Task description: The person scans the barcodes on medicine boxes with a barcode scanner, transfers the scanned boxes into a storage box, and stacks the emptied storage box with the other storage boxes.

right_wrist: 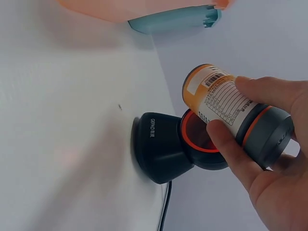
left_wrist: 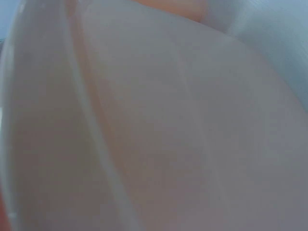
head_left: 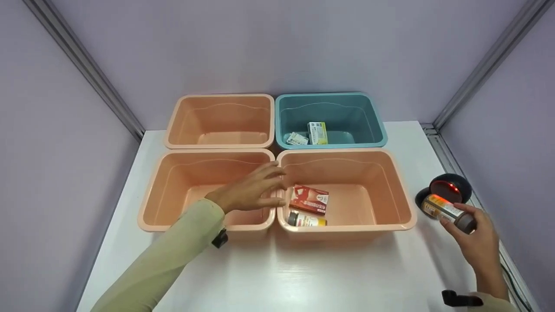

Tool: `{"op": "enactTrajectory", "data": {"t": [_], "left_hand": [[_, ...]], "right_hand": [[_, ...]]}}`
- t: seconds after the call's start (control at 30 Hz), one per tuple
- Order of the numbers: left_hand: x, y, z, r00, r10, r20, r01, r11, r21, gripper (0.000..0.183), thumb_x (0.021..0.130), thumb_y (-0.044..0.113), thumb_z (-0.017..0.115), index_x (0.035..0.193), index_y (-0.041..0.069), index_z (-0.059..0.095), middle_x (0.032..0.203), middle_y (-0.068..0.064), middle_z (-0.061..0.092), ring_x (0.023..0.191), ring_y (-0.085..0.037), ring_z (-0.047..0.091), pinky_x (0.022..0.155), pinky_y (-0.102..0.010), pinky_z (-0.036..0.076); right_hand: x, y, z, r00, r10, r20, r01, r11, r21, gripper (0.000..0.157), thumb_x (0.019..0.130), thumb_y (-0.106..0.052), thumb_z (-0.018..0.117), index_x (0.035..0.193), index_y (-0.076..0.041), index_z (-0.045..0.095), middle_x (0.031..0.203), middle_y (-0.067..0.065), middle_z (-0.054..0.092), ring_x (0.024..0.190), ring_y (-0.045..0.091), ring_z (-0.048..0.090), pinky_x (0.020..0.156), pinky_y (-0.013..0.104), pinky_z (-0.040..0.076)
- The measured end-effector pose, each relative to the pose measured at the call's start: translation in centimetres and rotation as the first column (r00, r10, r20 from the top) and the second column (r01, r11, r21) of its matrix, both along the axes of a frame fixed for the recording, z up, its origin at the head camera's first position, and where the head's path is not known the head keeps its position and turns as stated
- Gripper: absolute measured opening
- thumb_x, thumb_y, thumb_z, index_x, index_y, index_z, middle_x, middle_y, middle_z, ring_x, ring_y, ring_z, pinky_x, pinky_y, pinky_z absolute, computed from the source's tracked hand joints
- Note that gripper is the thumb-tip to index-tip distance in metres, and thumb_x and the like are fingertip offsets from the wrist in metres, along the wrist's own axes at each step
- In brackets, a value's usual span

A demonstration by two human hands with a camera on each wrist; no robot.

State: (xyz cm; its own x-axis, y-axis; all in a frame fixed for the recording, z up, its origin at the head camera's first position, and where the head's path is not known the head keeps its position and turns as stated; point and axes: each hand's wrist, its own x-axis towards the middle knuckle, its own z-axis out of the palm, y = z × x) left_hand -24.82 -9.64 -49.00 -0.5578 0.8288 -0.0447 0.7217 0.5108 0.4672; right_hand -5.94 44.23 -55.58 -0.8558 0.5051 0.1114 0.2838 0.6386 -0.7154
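Note:
In the head view my right hand [head_left: 483, 242] grips a pill bottle [head_left: 443, 209] with a dark cap and an orange-and-white label. Red light from the black barcode scanner [head_left: 461, 184] falls on that label. Seen from the right wrist, the tilted bottle [right_wrist: 224, 101] has its barcode side showing, and thumb and fingers hold it beside the scanner [right_wrist: 159, 144]. My left hand [head_left: 249, 188] reaches over the adjoining rims of the two front bins, fingers extended and holding nothing. Just beyond its fingertips lie a red box [head_left: 309, 199] and a small bottle [head_left: 308, 219].
The red box and small bottle lie in the front right orange bin [head_left: 377, 227]. Another orange bin [head_left: 149, 208] stands front left, a third [head_left: 173, 125] behind it. The back right teal bin [head_left: 381, 138] contains two small boxes [head_left: 318, 133]. A cable [right_wrist: 166, 207] trails from the scanner.

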Motion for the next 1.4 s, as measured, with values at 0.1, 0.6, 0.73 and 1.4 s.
{"op": "enactTrajectory", "data": {"t": [0.1,0.6,0.73,1.4], "left_hand": [[0.0,-0.1,0.1,1.000,0.003,0.010,-0.003,1.000,0.003,0.055,0.106,0.058,0.065,0.142,0.017,0.067,0.174,-0.013,0.038,0.170,-0.037,0.015,0.133,-0.068,0.025],[-0.1,-0.2,0.4,1.000,0.009,-0.006,-0.009,1.000,-0.008,0.054,0.106,0.058,0.065,0.143,0.020,0.066,0.175,-0.010,0.037,0.170,-0.036,0.015,0.133,-0.067,0.028],[-0.1,-0.2,0.4,1.000,0.016,-0.004,-0.016,1.000,-0.019,0.054,0.106,0.059,0.064,0.143,0.021,0.066,0.176,-0.008,0.037,0.171,-0.034,0.014,0.133,-0.066,0.028],[0.0,0.2,-0.1,1.000,-0.007,-0.014,0.007,1.000,-0.006,0.055,0.105,0.056,0.066,0.145,0.019,0.066,0.175,-0.013,0.037,0.170,-0.038,0.015,0.131,-0.071,0.027]], "right_hand": [[-0.1,-0.4,-0.4,0.999,-0.023,-0.035,0.023,1.000,0.006,0.060,0.096,-0.021,0.085,0.149,-0.007,0.062,0.136,0.006,0.055,0.103,-0.004,0.043,0.078,0.013,0.038],[-0.3,-0.9,-0.6,0.994,-0.111,0.013,0.112,0.993,-0.046,0.059,0.099,-0.031,0.081,0.151,-0.013,0.061,0.137,0.007,0.059,0.097,0.002,0.049,0.070,0.009,0.040],[-1.2,-0.4,1.2,0.996,-0.094,0.000,0.094,0.994,-0.050,0.060,0.099,-0.031,0.080,0.153,-0.012,0.060,0.141,0.009,0.058,0.097,0.001,0.049,0.068,0.008,0.042],[-13.9,-8.1,14.0,0.889,0.388,-0.243,-0.431,0.890,-0.153,0.053,0.102,-0.021,0.080,0.150,-0.010,0.061,0.126,-0.004,0.059,0.105,0.007,0.067,0.082,0.011,0.060]]}}
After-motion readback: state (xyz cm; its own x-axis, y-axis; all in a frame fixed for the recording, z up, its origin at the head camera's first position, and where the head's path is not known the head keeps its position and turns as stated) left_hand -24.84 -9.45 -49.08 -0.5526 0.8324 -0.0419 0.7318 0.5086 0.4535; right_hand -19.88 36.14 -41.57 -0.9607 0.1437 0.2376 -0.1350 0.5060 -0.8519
